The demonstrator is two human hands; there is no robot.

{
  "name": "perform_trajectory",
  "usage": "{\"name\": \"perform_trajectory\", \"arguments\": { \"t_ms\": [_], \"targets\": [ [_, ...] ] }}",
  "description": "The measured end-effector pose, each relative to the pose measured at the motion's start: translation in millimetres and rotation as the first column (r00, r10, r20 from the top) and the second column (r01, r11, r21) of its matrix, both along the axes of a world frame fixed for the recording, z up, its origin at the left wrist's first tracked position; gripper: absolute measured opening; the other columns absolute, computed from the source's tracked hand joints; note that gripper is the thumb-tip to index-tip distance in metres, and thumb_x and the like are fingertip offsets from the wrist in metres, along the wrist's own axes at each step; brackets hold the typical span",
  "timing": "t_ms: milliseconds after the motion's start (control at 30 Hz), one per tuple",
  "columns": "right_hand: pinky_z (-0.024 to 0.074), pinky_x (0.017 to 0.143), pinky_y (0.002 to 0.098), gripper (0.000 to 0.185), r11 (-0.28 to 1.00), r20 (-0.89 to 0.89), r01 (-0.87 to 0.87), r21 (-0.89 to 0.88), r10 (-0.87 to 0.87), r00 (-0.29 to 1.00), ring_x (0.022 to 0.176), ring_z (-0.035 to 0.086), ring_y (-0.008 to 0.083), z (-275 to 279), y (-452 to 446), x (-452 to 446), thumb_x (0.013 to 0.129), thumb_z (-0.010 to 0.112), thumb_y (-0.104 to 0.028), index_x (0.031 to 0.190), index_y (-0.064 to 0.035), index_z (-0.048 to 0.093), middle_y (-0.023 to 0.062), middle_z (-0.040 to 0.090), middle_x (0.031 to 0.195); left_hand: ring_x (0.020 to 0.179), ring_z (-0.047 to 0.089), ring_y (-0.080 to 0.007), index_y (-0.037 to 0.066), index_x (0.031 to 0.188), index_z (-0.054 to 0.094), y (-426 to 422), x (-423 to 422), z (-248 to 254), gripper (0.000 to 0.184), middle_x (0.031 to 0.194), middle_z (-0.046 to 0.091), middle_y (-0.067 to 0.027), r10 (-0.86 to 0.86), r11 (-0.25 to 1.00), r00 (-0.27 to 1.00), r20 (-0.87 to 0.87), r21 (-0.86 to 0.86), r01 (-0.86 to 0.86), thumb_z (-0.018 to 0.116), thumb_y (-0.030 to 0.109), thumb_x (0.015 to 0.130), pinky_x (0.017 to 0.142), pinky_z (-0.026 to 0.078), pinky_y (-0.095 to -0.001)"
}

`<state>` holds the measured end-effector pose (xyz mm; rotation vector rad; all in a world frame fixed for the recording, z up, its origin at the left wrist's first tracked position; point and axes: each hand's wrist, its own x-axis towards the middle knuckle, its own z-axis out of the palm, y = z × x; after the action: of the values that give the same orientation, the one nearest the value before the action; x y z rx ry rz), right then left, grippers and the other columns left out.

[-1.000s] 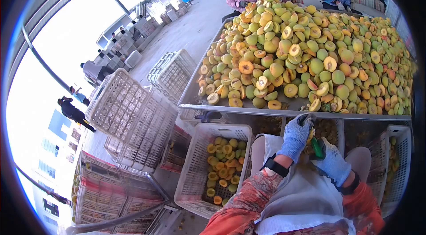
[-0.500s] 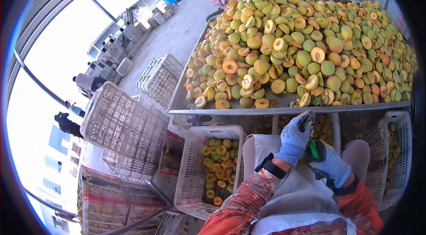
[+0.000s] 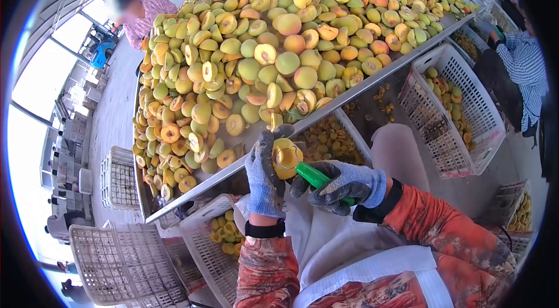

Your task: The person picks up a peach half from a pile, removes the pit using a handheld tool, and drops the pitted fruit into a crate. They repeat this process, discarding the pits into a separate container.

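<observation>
A peach half [image 3: 286,158] with yellow flesh is gripped in my left hand [image 3: 266,171], its cut face turned toward me. My right hand [image 3: 349,184] is wrapped round a green-handled tool [image 3: 314,174]. The tool's front end meets the peach half; its working tip is too small to make out clearly. Both hands wear blue knit gloves with dark, dirty palms. They are close together just in front of the metal table edge [image 3: 215,179], over my lap. Beyond them lies a large heap of peaches [image 3: 291,63], many of them cut in halves.
A white crate [image 3: 204,244] with peach halves stands below left. Another crate [image 3: 460,110] holding fruit is on the right. Under the table a bin [image 3: 329,139] contains small pieces. Stacked crates [image 3: 125,261] stand at left. One person [image 3: 142,17] sits across the heap, another [image 3: 518,69] at right.
My view has turned to the right and nearer the heap. My hands have moved up close to the table edge, and the peach half now shows its cut face beside the tool.
</observation>
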<state>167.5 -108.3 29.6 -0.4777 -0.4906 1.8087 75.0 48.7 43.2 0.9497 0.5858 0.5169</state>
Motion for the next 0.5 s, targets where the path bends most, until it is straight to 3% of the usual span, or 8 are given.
{"name": "perform_trajectory", "arguments": {
  "t_ms": [100,133,167,233,267,300,367,500],
  "targets": [
    [0.0452,0.072,0.0252,0.044,0.963,0.273,0.268,0.009,-0.260,0.926,0.085,0.055,0.0114,10,-2,5,0.077,0.064,-0.014,0.117,-0.0033,0.048,0.0043,0.058,0.101,0.053,0.060,-0.0208,0.001,0.108,0.054,7,-22,16,0.048,0.079,0.062,-0.0141,0.016,1.000,0.988,-0.154,0.026,-0.012,0.043,0.044,0.088,0.031,0.040,-0.0241],
    [0.0457,0.070,0.0271,0.037,0.936,0.562,0.352,-0.031,-0.275,0.780,0.084,0.057,0.0146,13,4,2,0.077,0.064,-0.014,0.110,-0.0034,0.051,0.0086,0.058,0.098,0.052,0.060,-0.0217,0.002,0.110,0.053,12,-27,15,0.050,0.077,0.062,-0.0144,0.050,0.999,0.985,-0.165,0.018,-0.047,0.041,0.046,0.089,0.032,0.040,-0.0243],
    [0.0457,0.070,0.0271,0.037,0.938,0.555,0.344,-0.043,-0.264,0.789,0.084,0.057,0.0146,11,9,-3,0.077,0.064,-0.014,0.110,-0.0034,0.051,0.0086,0.058,0.098,0.050,0.059,-0.0225,0.002,0.111,0.052,15,-32,14,0.052,0.075,0.062,-0.0147,0.085,0.996,0.980,-0.179,0.008,-0.085,0.038,0.047,0.089,0.032,0.040,-0.0245],
    [0.0405,0.044,0.0228,0.034,0.867,0.858,0.469,0.169,-0.363,0.362,0.048,0.049,0.0081,4,16,-16,0.078,0.067,-0.024,0.101,-0.0051,0.052,0.0021,0.054,0.072,0.050,0.059,-0.0229,0.003,0.110,0.053,18,-33,13,0.053,0.077,0.061,-0.0139,0.074,0.997,0.985,-0.156,-0.012,-0.077,0.037,0.049,0.089,0.032,0.040,-0.0250],
    [0.0437,0.047,0.0257,0.035,0.831,0.893,0.436,0.346,-0.435,0.119,0.048,0.053,0.0128,1,18,-22,0.079,0.065,-0.026,0.103,-0.0042,0.051,0.0064,0.056,0.073,0.050,0.058,-0.0230,0.003,0.110,0.054,17,-30,12,0.053,0.079,0.061,-0.0133,0.104,0.995,0.977,-0.185,0.015,-0.103,0.036,0.049,0.089,0.032,0.040,-0.0256],
    [0.0437,0.047,0.0257,0.035,0.829,0.892,0.443,0.343,-0.435,0.124,0.048,0.053,0.0128,-1,22,-26,0.079,0.065,-0.026,0.103,-0.0042,0.051,0.0064,0.056,0.073,0.049,0.058,-0.0230,0.004,0.109,0.054,16,-28,11,0.054,0.081,0.060,-0.0128,0.129,0.991,0.969,-0.212,0.044,-0.123,0.035,0.050,0.089,0.033,0.041,-0.0262],
    [0.0462,0.051,0.0298,0.040,0.776,0.775,0.273,0.568,-0.394,-0.494,0.054,0.059,0.0190,-5,28,-29,0.076,0.065,-0.025,0.106,-0.0030,0.051,0.0109,0.059,0.076,0.058,0.059,-0.0210,0.004,0.107,0.056,18,-26,1,0.049,0.087,0.059,-0.0104,0.114,0.993,0.970,-0.216,0.065,-0.102,0.037,0.045,0.090,0.038,0.045,-0.0263],
    [0.0448,0.052,0.0375,0.049,0.903,0.558,-0.077,0.422,-0.326,-0.763,0.061,0.059,0.0268,-2,25,-14,0.072,0.063,-0.026,0.112,-0.0011,0.049,0.0130,0.058,0.074,0.077,0.058,-0.0157,0.003,0.107,0.057,17,-19,-6,0.037,0.095,0.058,-0.0068,0.181,0.929,0.971,-0.156,0.351,-0.116,0.045,0.034,0.091,0.052,0.050,-0.0259]
  ]
}}
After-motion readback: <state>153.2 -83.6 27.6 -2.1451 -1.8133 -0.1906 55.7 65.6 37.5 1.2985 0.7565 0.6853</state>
